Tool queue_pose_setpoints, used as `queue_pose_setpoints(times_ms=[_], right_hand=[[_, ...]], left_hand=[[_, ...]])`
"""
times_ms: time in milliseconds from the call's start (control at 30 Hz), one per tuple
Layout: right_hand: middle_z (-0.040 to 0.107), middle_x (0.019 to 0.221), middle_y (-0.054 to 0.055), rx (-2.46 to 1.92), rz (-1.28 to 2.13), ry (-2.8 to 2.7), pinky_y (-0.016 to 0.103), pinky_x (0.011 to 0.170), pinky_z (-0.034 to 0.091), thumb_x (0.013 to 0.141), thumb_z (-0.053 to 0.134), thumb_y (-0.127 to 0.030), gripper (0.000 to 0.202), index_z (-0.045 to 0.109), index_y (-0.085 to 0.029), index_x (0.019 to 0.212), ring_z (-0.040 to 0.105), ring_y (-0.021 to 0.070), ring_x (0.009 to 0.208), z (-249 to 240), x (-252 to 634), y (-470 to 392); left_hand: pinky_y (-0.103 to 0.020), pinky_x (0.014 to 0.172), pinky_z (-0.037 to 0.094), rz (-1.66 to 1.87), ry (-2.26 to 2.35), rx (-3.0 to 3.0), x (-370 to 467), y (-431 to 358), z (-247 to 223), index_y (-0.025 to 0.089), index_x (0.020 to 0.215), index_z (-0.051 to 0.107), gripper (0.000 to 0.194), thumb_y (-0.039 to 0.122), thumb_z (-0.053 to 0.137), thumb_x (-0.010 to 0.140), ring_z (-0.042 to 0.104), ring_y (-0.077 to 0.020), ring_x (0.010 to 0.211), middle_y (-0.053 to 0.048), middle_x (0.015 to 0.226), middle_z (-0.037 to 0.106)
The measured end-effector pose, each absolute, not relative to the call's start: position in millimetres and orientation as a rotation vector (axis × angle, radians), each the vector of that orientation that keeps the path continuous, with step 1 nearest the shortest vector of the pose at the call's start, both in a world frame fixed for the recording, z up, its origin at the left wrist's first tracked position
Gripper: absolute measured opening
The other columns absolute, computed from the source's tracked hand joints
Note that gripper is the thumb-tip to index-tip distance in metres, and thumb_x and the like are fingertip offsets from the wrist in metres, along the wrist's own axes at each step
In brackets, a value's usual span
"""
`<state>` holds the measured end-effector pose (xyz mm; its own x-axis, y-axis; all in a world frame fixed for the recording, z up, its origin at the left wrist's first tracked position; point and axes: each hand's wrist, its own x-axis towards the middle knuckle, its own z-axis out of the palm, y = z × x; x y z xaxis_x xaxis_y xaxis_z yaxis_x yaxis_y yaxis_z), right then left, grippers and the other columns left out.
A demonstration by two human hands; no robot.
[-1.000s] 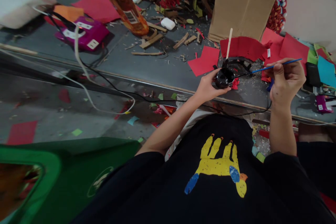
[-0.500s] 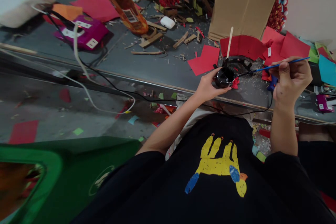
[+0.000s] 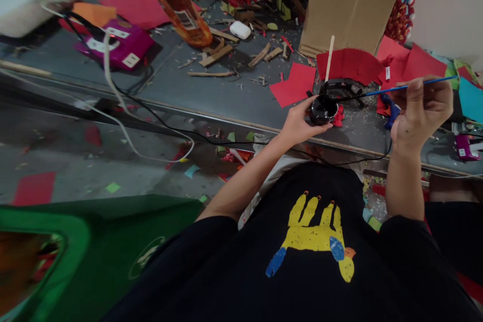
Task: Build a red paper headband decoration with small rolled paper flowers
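Note:
My left hand (image 3: 300, 123) is closed around a small cup of black paint (image 3: 323, 111) near the table's front edge. A thin blue-handled paintbrush (image 3: 400, 88) is pinched in my right hand (image 3: 424, 108), lying nearly level, with its dark tip over the cup's rim. Just behind the cup stands a pale wooden stick (image 3: 329, 59) with a blackened lower end; whether it rests in the cup I cannot tell. A black-painted piece (image 3: 345, 89) lies on the table beyond the brush. Crumpled red paper (image 3: 338, 116) touches the cup's right side.
A cardboard panel (image 3: 354, 5) stands behind red paper sheets (image 3: 296, 85). To the left are a bottle of amber liquid (image 3: 183, 15), a white earbud case (image 3: 240, 30) and a purple power strip (image 3: 116, 45) with cables. Below left is a green bin (image 3: 124, 231). A blue glue gun (image 3: 391, 110) lies by my right hand.
My right hand has shifted slightly right and up with the paintbrush, whose tip has moved up a little at the cup's rim. My left hand keeps the cup in place.

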<state>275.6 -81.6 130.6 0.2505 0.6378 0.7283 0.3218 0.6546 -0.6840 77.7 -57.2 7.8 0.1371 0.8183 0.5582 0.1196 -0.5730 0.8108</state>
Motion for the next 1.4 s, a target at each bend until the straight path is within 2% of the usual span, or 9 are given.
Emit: queue_pose_setpoints(times_ms=[133, 300, 433, 700, 900, 1100, 1400], right_hand=[[0.062, 0.073, -0.004, -0.9, 0.245, -1.419, 0.031, 0.062, 0.058, 0.086, 0.059, -0.042, 0.017, 0.054, -0.027, 0.092, 0.068, 0.0144, 0.069, 120, 275, -78], [0.062, 0.068, -0.005, -0.964, 0.21, -1.378, 0.028, 0.052, 0.054, 0.084, 0.062, -0.041, 0.017, 0.054, -0.026, 0.085, 0.063, 0.0119, 0.055, 117, 272, -81], [0.062, 0.069, -0.006, -0.956, 0.257, -1.396, 0.031, 0.057, 0.055, 0.084, 0.062, -0.036, 0.01, 0.055, -0.028, 0.086, 0.064, 0.0125, 0.058, 118, 271, -85], [0.058, 0.057, -0.008, -1.044, 0.223, -1.187, 0.029, 0.055, 0.057, 0.072, 0.072, -0.037, 0.024, 0.054, -0.021, 0.073, 0.06, 0.0098, 0.048, 135, 266, -91], [0.056, 0.053, -0.009, -0.991, 0.209, -1.135, 0.025, 0.051, 0.056, 0.066, 0.077, -0.038, 0.03, 0.055, -0.018, 0.07, 0.056, 0.0063, 0.043, 142, 266, -90], [0.054, 0.052, -0.01, -0.894, 0.167, -1.157, 0.02, 0.043, 0.051, 0.068, 0.075, -0.043, 0.033, 0.055, -0.017, 0.072, 0.053, 0.0044, 0.04, 147, 264, -87], [0.065, 0.064, -0.007, -0.806, 0.083, -1.369, 0.02, 0.051, 0.056, 0.075, 0.073, -0.028, 0.013, 0.064, -0.019, 0.077, 0.064, 0.0073, 0.055, 148, 253, -103]], left_hand=[[-0.036, 0.083, 0.054, 1.471, 0.889, 1.83, 77, -57, 8, 0.014, 0.121, 0.055, 0.072, 0.054, 0.075, 0.064, 0.065, -0.0227, 0.094, -0.01, 0.104, 0.068], [-0.036, 0.083, 0.054, 1.484, 0.886, 1.832, 77, -57, 8, 0.015, 0.121, 0.055, 0.072, 0.054, 0.075, 0.063, 0.066, -0.0228, 0.094, -0.009, 0.101, 0.069], [-0.035, 0.081, 0.055, 1.482, 0.886, 1.835, 78, -57, 9, 0.015, 0.12, 0.055, 0.071, 0.055, 0.074, 0.064, 0.066, -0.0221, 0.092, -0.009, 0.101, 0.069], [-0.031, 0.077, 0.056, 1.473, 0.901, 1.823, 77, -58, 11, 0.014, 0.119, 0.055, 0.072, 0.053, 0.076, 0.062, 0.066, -0.0219, 0.091, -0.01, 0.103, 0.069], [-0.034, 0.08, 0.056, 1.464, 0.908, 1.821, 77, -58, 11, 0.014, 0.119, 0.056, 0.073, 0.056, 0.074, 0.063, 0.066, -0.0224, 0.092, -0.01, 0.103, 0.069], [-0.034, 0.08, 0.056, 1.465, 0.915, 1.818, 77, -58, 11, 0.014, 0.12, 0.056, 0.074, 0.057, 0.074, 0.062, 0.066, -0.023, 0.095, -0.011, 0.106, 0.069], [-0.034, 0.079, 0.056, 1.491, 0.887, 1.823, 78, -57, 9, 0.016, 0.121, 0.055, 0.073, 0.056, 0.075, 0.062, 0.066, -0.023, 0.095, -0.01, 0.106, 0.068]])
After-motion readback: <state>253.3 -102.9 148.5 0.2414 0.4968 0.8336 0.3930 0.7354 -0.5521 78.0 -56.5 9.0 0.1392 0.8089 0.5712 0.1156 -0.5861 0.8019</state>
